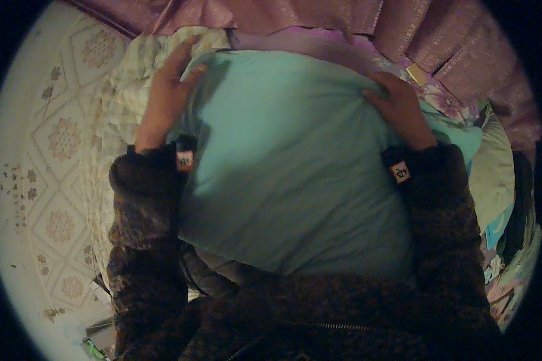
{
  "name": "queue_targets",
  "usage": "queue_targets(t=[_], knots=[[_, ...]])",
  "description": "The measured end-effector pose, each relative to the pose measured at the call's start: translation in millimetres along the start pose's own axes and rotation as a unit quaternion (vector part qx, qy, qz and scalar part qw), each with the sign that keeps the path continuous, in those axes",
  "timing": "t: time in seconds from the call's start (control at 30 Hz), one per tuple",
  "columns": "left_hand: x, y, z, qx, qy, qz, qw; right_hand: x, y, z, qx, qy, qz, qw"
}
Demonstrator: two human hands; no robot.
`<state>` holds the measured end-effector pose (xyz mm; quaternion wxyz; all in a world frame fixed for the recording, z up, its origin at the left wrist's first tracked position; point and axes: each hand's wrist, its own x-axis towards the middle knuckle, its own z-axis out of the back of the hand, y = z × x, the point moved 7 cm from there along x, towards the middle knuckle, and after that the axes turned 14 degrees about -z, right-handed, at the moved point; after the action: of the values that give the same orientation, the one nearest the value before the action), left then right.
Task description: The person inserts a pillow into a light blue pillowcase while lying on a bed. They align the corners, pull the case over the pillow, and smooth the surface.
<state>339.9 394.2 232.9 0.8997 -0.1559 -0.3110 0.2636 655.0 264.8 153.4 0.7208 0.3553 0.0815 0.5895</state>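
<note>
A mint-green cloth-covered pillow [271, 149] lies tilted before me, its lower edge close to my body. At its upper left side is my left hand [169, 94], thumb and forefinger spread apart, the thumb over the green cloth. Whether that thumb presses on the cloth is unclear. My right hand [402, 108] grips the upper right edge, thumb on top and fingertips partly out of sight. Dark fuzzy sleeves cover both forearms, and each cuff bears a small tag with writing.
A pale checked quilt [117, 104] lies bunched at the left, beside a wall or panel [65, 180] with flower and diamond patterns. Pink textured upholstery [298, 16] runs along the top. Floral cloth [447, 99] and a pale green cushion-like piece [492, 171] are at the right.
</note>
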Motion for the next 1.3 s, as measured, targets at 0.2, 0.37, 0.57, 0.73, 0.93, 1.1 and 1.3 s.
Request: queue_targets(t=[0.2, 0.37, 0.57, 0.73, 0.93, 1.1, 1.3], knots=[[-56.2, -0.4, -36.7, 0.055, 0.141, -0.050, 0.987, 1.7, -2.3, -1.7, -0.003, 0.019, -0.020, 1.000], [-88.7, 36.2, 31.0, 0.016, 0.061, 0.177, 0.982, -0.7, -4.4, -4.9, 0.012, -0.009, 0.018, 1.000], [-133.7, -65.0, -18.3, -0.006, 0.133, 0.030, 0.991, -11.3, 42.5, 12.4, -0.034, -0.027, 0.103, 0.994], [-148.2, -54.7, -30.5, 0.062, 0.146, 0.074, 0.985, -90.9, 122.0, -1.0, -0.053, 0.142, 0.265, 0.952], [-160.1, -45.2, -29.5, 0.062, 0.106, 0.008, 0.992, -114.0, 80.0, -2.7, -0.205, 0.202, 0.171, 0.942], [-158.0, -36.1, -30.4, 0.049, 0.104, 0.016, 0.993, -123.9, -19.6, 74.6, -0.280, 0.172, 0.027, 0.944], [-160.8, -39.3, -25.4, 0.035, 0.080, 0.026, 0.996, -129.3, 31.7, 98.9, -0.189, 0.069, 0.051, 0.978]])
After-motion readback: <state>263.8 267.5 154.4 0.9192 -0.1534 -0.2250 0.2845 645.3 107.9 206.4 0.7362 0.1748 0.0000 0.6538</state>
